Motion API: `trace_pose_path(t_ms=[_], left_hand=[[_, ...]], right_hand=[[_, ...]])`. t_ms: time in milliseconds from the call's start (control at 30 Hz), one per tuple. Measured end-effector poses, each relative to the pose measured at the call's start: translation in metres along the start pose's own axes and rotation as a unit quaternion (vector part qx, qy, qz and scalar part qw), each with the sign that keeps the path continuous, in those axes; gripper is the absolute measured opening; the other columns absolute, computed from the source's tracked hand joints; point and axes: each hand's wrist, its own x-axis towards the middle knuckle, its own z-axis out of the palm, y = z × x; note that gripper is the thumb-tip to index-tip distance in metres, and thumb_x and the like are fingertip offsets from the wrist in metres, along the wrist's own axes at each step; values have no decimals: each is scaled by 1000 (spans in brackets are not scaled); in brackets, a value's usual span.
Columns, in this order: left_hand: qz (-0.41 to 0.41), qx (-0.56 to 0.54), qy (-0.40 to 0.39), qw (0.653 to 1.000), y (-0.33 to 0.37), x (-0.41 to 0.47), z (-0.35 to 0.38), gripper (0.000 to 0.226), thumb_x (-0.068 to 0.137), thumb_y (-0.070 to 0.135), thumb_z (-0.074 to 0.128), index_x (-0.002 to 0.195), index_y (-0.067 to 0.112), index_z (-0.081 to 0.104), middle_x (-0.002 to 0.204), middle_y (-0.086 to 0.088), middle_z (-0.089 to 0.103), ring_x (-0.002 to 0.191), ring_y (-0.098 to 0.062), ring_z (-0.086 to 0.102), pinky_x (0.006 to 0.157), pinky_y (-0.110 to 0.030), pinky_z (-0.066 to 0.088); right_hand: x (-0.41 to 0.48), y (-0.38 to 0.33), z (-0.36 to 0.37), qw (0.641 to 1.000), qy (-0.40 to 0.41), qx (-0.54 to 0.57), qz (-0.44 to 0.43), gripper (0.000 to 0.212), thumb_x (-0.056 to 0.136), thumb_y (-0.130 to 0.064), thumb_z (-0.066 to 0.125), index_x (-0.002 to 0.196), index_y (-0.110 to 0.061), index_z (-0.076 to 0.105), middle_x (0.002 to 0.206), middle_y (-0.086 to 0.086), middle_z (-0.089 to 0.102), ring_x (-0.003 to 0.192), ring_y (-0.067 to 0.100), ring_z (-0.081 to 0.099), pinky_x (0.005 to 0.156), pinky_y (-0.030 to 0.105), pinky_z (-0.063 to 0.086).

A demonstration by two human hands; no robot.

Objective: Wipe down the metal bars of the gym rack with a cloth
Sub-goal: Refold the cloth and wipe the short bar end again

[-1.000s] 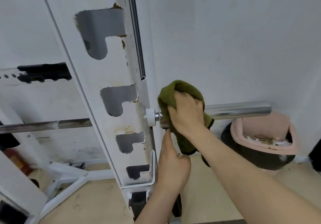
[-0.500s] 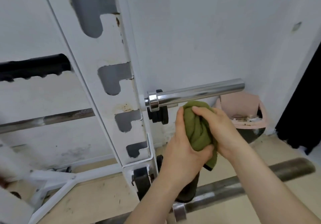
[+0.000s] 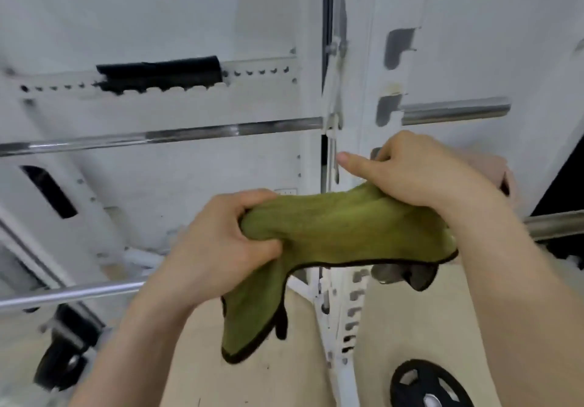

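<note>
A green cloth (image 3: pixel 331 226) with a dark hem is stretched between both hands in front of the white rack upright (image 3: pixel 357 128). My left hand (image 3: pixel 221 245) grips its left end, and a loose corner hangs down below that hand. My right hand (image 3: pixel 420 172) grips the right end, thumb pointing left. Behind the hands a long steel bar (image 3: pixel 158 136) runs across the rack to the left. Its chrome sleeve (image 3: pixel 455 111) sticks out to the right of the upright. The cloth touches no bar.
A lower steel bar (image 3: pixel 72 293) crosses at the left, and another bar end (image 3: pixel 553 225) shows behind my right forearm. A black weight plate (image 3: pixel 426 384) lies on the beige floor at bottom right. A black pad (image 3: pixel 158 76) sits on the rack's upper crossbeam.
The cloth came off the chrome sleeve, was bunched in both hands, and is now pulled out lengthwise between them. The view has swung left and down, showing more of the rack.
</note>
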Motion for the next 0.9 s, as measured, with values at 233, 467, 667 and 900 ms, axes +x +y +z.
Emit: trace_pose_path(t_ms=[233, 467, 667, 900], left_hand=[[10, -58, 186, 981, -29, -92, -98, 67, 82, -6, 59, 120, 49, 56, 87, -13, 65, 70, -26, 63, 57, -30, 55], [-84, 19, 344, 935, -113, -142, -170, 48, 74, -3, 65, 100, 37, 68, 84, 7, 67, 73, -6, 65, 67, -24, 56], [-240, 296, 416, 825, -221, -185, -245, 40, 72, 28, 73, 110, 34, 61, 101, 5, 45, 105, -23, 44, 85, -34, 39], [-307, 62, 410, 857, -297, -232, -330, 31, 87, 43, 63, 71, 19, 52, 59, 7, 54, 55, -11, 50, 57, -31, 41]], right_hand=[[-38, -162, 64, 871, -314, 282, -251, 77, 76, -80, 33, 130, -31, 56, 127, -8, 63, 118, 9, 57, 102, 35, 42], [-42, -258, 196, 644, -604, 381, -273, 54, 80, -53, 69, 117, -15, 64, 116, 16, 67, 109, 30, 63, 100, 51, 47], [-37, -372, 258, 607, -577, 481, -260, 39, 92, -29, 55, 99, 7, 68, 88, 18, 70, 84, 27, 59, 76, 34, 50], [-43, -508, 337, 581, -581, 544, -169, 48, 82, -42, 65, 110, -4, 69, 103, 21, 66, 86, 29, 65, 81, 41, 55]])
